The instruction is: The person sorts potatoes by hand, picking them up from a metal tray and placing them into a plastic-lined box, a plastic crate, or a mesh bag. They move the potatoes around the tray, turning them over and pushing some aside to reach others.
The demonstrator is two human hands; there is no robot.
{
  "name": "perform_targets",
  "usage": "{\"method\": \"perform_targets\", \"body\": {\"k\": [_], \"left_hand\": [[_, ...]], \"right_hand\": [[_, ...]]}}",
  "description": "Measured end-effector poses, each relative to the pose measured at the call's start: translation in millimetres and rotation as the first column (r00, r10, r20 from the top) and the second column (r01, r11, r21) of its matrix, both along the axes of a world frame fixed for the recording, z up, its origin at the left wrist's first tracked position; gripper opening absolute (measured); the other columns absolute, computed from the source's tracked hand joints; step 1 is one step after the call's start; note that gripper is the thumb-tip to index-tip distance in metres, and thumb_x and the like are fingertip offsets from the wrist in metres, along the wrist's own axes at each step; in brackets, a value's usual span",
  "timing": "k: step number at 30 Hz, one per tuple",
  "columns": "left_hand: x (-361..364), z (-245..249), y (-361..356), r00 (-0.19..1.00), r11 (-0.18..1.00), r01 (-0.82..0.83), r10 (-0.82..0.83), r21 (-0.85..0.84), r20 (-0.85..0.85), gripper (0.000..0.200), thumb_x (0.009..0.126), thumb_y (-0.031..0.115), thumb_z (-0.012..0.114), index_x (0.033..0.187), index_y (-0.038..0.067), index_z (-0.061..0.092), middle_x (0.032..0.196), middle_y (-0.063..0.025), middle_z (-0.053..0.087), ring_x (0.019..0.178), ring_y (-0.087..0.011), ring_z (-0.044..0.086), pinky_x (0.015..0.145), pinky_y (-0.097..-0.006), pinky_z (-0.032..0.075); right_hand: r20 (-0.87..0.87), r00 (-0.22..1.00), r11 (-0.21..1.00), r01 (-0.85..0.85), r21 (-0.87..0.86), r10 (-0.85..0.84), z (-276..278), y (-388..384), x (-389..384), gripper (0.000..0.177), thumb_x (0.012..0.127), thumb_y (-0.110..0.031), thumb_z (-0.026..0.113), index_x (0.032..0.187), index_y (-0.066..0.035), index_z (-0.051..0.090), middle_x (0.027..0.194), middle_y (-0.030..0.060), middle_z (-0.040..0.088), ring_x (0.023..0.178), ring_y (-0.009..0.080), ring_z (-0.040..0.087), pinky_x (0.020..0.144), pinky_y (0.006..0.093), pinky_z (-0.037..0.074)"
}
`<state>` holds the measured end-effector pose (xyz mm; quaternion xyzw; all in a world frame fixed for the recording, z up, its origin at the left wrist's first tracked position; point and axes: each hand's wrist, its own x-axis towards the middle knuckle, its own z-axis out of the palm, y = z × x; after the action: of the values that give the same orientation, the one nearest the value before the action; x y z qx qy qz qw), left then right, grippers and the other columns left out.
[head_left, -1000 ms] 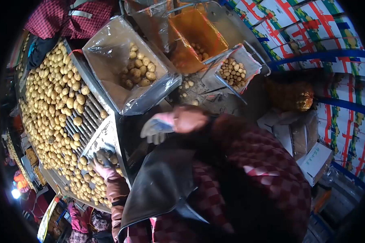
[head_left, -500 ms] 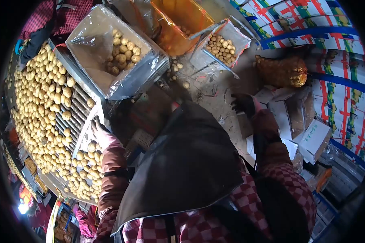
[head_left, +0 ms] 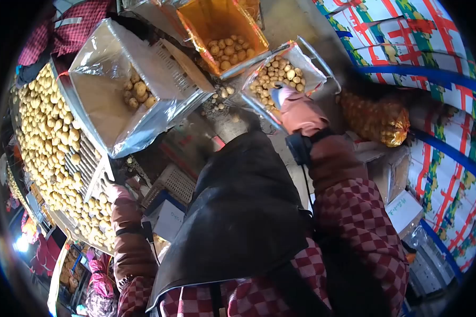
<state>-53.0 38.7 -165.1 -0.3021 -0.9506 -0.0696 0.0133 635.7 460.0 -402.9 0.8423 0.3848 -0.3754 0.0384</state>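
My left hand [head_left: 110,188] rests by the pale edge strip of a roller table [head_left: 92,158], its fingers stretched out and holding nothing I can see. Many round potatoes [head_left: 47,132] lie spread over the rollers. Reaching forward, my right hand [head_left: 284,96] is over a white-lined basket [head_left: 313,71] with a metal frame. Potatoes [head_left: 280,74] lie inside this basket, close to the fingertips. Those fingers are small and blurred, so their grip is hidden from me.
A plastic-lined box [head_left: 103,100] with a few potatoes stands ahead, beside an orange-lined container [head_left: 195,26] of potatoes. A filled net sack [head_left: 378,119] lies at right, near cartons [head_left: 404,211] and stacked printed boxes [head_left: 433,105]. Another person's checkered sleeve [head_left: 82,26] shows at upper left.
My right hand has moved forward and left from beside the cartons to the white-lined basket. My left hand stays at the roller table's edge. The camera view has shifted, showing more of the orange-lined container.
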Motion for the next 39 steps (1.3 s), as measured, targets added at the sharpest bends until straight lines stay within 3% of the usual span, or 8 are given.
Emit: {"method": "perform_targets", "body": {"k": [1, 3, 4, 8, 15, 25, 29, 39], "left_hand": [[22.6, 23.6, 11.0, 0.994, 0.995, 0.101, -0.102, -0.015, -0.042, 0.053, 0.097, 0.004, 0.045, 0.149, 0.012, 0.044, 0.148, -0.0126, 0.049, 0.137, -0.0304, 0.044, 0.116, -0.0408, 0.036], [-55.8, -25.1, -32.7, 0.935, 0.910, -0.178, 0.039, 0.373, 0.352, 0.053, 0.096, 0.007, 0.047, 0.149, 0.010, 0.043, 0.146, -0.0120, 0.051, 0.135, -0.0312, 0.047, 0.115, -0.0414, 0.038], [-31.4, -14.9, -34.4, 0.998, 0.992, 0.061, -0.058, 0.109, -0.030, 0.042, 0.108, 0.021, 0.033, 0.146, 0.007, 0.045, 0.134, -0.0081, 0.054, 0.121, -0.0175, 0.050, 0.113, -0.0393, 0.038], [-9.5, 16.7, -26.3, 0.994, 0.999, -0.011, 0.006, 0.044, 0.112, 0.035, 0.103, 0.015, 0.038, 0.134, 0.003, 0.049, 0.124, -0.0100, 0.056, 0.111, -0.0190, 0.053, 0.103, -0.0387, 0.042], [-8.5, 33.5, -17.7, 0.941, 0.995, -0.094, 0.076, 0.037, 0.329, 0.023, 0.095, 0.004, 0.046, 0.115, -0.002, 0.054, 0.107, -0.0133, 0.061, 0.094, -0.0214, 0.058, 0.086, -0.0377, 0.050], [-24.3, 27.9, -18.5, 0.775, 0.979, -0.193, 0.113, 0.062, 0.622, 0.007, 0.083, -0.012, 0.058, 0.087, -0.010, 0.063, 0.082, -0.0181, 0.067, 0.070, -0.0250, 0.066, 0.062, -0.0361, 0.061], [-21.8, 35.9, -24.8, 0.874, 0.989, -0.150, 0.124, 0.018, 0.469, 0.009, 0.085, -0.009, 0.057, 0.094, -0.008, 0.061, 0.089, -0.0182, 0.066, 0.076, -0.0257, 0.065, 0.067, -0.0361, 0.059], [-12.8, 41.6, -24.3, 0.925, 0.995, -0.102, 0.096, -0.001, 0.368, 0.020, 0.091, -0.001, 0.054, 0.111, -0.003, 0.055, 0.105, -0.0183, 0.062, 0.093, -0.0275, 0.062, 0.081, -0.0359, 0.054]], "right_hand": [[0.008, 0.997, 0.997, -0.070, 0.016, 0.070, 50.1, -5.5, -10.0, 0.035, 0.090, -0.029, 0.068, 0.117, -0.006, 0.068, 0.108, 0.0105, 0.071, 0.094, 0.0248, 0.066, 0.078, 0.0403, 0.054], [0.077, 0.987, 0.990, -0.140, 0.003, 0.139, 82.9, 8.6, -11.5, 0.035, 0.090, -0.029, 0.068, 0.117, -0.006, 0.067, 0.109, 0.0107, 0.071, 0.095, 0.0252, 0.066, 0.079, 0.0407, 0.054], [0.115, 0.979, 0.985, -0.172, 0.004, 0.170, 86.1, 16.0, -4.7, 0.035, 0.090, -0.029, 0.068, 0.117, -0.006, 0.067, 0.109, 0.0109, 0.071, 0.096, 0.0255, 0.066, 0.080, 0.0409, 0.054], [0.238, 0.930, 0.953, -0.300, 0.046, 0.281, 88.7, 43.5, 22.3, 0.035, 0.090, -0.030, 0.068, 0.117, -0.007, 0.067, 0.111, 0.0113, 0.070, 0.097, 0.0264, 0.066, 0.082, 0.0416, 0.053], [0.235, 0.801, 0.815, -0.576, 0.054, 0.551, 45.4, 94.6, -19.4, 0.036, 0.090, -0.031, 0.068, 0.116, -0.007, 0.065, 0.115, 0.0121, 0.069, 0.101, 0.0281, 0.065, 0.086, 0.0429, 0.053], [0.233, 0.760, 0.789, -0.612, -0.060, 0.607, 37.4, 31.7, 6.7, 0.036, 0.090, -0.032, 0.068, 0.116, -0.007, 0.063, 0.119, 0.0133, 0.067, 0.105, 0.0304, 0.064, 0.092, 0.0448, 0.052], [0.195, 0.790, 0.808, -0.589, -0.024, 0.581, 53.5, 37.4, -0.1, 0.036, 0.090, -0.031, 0.069, 0.116, -0.008, 0.063, 0.118, 0.0125, 0.068, 0.105, 0.0297, 0.064, 0.091, 0.0436, 0.053], [0.067, 0.961, 0.963, -0.270, -0.005, 0.270, 40.7, 39.1, 42.5, 0.034, 0.091, -0.030, 0.069, 0.116, -0.008, 0.063, 0.114, 0.0104, 0.068, 0.104, 0.0279, 0.064, 0.088, 0.0406, 0.054]]}}
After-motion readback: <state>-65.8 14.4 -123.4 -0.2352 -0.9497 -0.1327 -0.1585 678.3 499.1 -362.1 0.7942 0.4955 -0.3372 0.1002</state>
